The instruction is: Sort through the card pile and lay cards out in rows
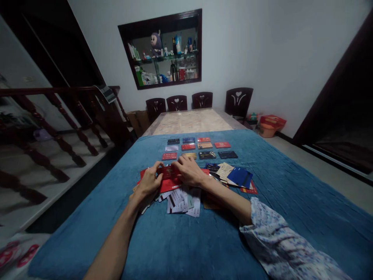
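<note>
My left hand (150,180) is closed at the left edge of a dark red card (168,172), thumb and forefinger bent around it. From the right, my right hand (189,170) reaches over the same card, its fingertips pressed to the card's top edge. Brighter red cards or sleeves (166,186) lie under both hands. Nearer to me, white cards with dark stripes (177,200) are spread in a loose heap. By my right forearm is a pile with a blue card sleeve (240,177) and beige cards (225,170).
Beyond my hands, several cards lie in rows, among them a black card (207,155) and a red card (222,145). A blue cloth (276,202) covers the near table; its bare stone top (195,121) shows behind. Dark chairs (239,102) stand at the far end.
</note>
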`<state>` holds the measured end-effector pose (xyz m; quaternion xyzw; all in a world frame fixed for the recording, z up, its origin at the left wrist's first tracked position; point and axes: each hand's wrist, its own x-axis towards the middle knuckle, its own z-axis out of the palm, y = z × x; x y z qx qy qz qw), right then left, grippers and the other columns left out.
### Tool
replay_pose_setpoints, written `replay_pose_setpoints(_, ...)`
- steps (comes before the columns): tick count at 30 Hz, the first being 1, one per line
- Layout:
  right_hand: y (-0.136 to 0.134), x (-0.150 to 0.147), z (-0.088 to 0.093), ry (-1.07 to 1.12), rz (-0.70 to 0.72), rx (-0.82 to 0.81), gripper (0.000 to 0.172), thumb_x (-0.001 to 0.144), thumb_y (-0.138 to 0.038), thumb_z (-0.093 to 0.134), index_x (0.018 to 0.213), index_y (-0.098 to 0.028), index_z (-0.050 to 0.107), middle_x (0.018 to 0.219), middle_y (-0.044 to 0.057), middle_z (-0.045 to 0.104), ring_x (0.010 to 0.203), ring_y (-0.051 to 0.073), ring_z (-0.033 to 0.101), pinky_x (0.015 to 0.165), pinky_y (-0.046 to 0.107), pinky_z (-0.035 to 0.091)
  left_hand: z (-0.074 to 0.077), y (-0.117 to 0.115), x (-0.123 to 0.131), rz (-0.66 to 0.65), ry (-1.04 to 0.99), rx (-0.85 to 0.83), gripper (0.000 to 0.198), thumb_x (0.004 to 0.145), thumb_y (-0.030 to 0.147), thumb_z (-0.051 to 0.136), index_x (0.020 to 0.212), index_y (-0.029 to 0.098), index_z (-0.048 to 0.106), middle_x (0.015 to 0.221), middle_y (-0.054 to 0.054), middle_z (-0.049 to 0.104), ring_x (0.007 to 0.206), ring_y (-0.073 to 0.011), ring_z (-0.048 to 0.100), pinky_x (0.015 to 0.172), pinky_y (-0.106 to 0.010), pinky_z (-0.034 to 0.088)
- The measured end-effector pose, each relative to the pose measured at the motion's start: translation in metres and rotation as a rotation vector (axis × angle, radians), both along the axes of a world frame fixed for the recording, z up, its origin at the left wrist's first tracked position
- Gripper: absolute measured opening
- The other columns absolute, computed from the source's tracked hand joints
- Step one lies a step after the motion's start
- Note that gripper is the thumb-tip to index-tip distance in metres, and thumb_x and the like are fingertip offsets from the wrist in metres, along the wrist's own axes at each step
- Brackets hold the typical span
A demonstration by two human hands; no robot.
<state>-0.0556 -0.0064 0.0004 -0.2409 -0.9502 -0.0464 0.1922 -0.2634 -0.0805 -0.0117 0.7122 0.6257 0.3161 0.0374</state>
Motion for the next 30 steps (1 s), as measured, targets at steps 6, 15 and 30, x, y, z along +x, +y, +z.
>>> replay_pose_setpoints(6, -0.001, 0.000, 0.003, -0.018, -0.017, 0.020, 0.047, 0.083, -0.023, 0.062, 0.129, -0.018, 0.050, 0.118, 0.014, 0.052, 0.108, 0.028, 0.041, 0.086, 0.039, 0.034, 0.001, 0.000, 0.001, 0.008, -0.018, 0.017, 0.022, 0.081, 0.021, 0.047, 0.103, 0.023, 0.052, 0.090, -0.001, 0.069, 0.079, -0.0170, 0.067, 0.077, -0.029, 0.052)
replay_pose_setpoints(15, -0.003, 0.004, 0.011, -0.056, -0.024, 0.048, 0.037, 0.088, -0.030, 0.054, 0.122, -0.015, 0.054, 0.120, 0.015, 0.056, 0.109, 0.029, 0.044, 0.088, 0.042, 0.035, -0.002, 0.000, -0.005, -0.072, 0.014, -0.023, 0.047, 0.077, 0.023, 0.058, 0.123, 0.018, 0.052, 0.115, -0.009, 0.067, 0.104, -0.0234, 0.065, 0.095, -0.039, 0.052)
replay_pose_setpoints(30, 0.005, 0.008, 0.016, -0.146, -0.041, -0.030, 0.048, 0.085, -0.046, 0.063, 0.121, -0.013, 0.058, 0.124, 0.017, 0.055, 0.116, 0.031, 0.043, 0.089, 0.045, 0.040, 0.010, -0.003, -0.004, -0.134, 0.144, -0.036, 0.042, 0.081, 0.027, 0.059, 0.122, 0.020, 0.060, 0.116, -0.007, 0.059, 0.112, -0.0244, 0.057, 0.101, -0.041, 0.048)
